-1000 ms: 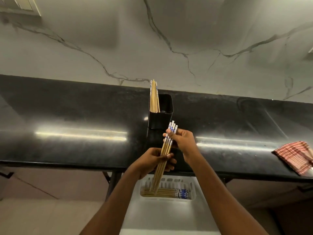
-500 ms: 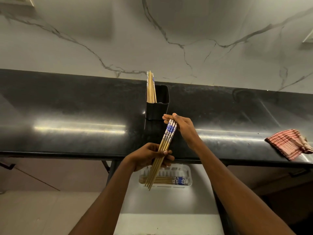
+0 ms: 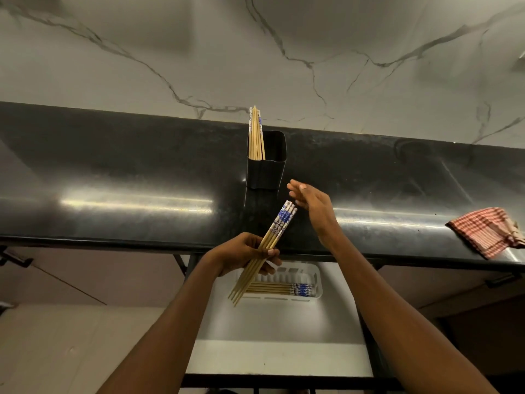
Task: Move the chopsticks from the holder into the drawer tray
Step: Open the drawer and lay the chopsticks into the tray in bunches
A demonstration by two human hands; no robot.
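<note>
My left hand (image 3: pixel 246 253) grips a slanted bundle of chopsticks (image 3: pixel 279 224), wooden with blue-and-white tops, their tips hanging over the white drawer tray (image 3: pixel 317 275). Several chopsticks (image 3: pixel 284 288) lie flat in that tray. My right hand (image 3: pixel 312 204) is above and to the right of the bundle, fingers stretched out, holding nothing, just below the black square holder (image 3: pixel 265 169). More chopsticks (image 3: pixel 256 135) stand upright in the holder's left side.
The holder stands on a glossy black counter (image 3: pixel 113 177) against a marbled wall. A red checked cloth (image 3: pixel 487 231) lies at the counter's right end. The open white drawer (image 3: pixel 278 322) juts out below the counter's front edge, between my forearms.
My right hand has let go of the bundle's top and lifted away toward the holder, fingers spread. The left hand keeps the bundle, now tilted a bit more.
</note>
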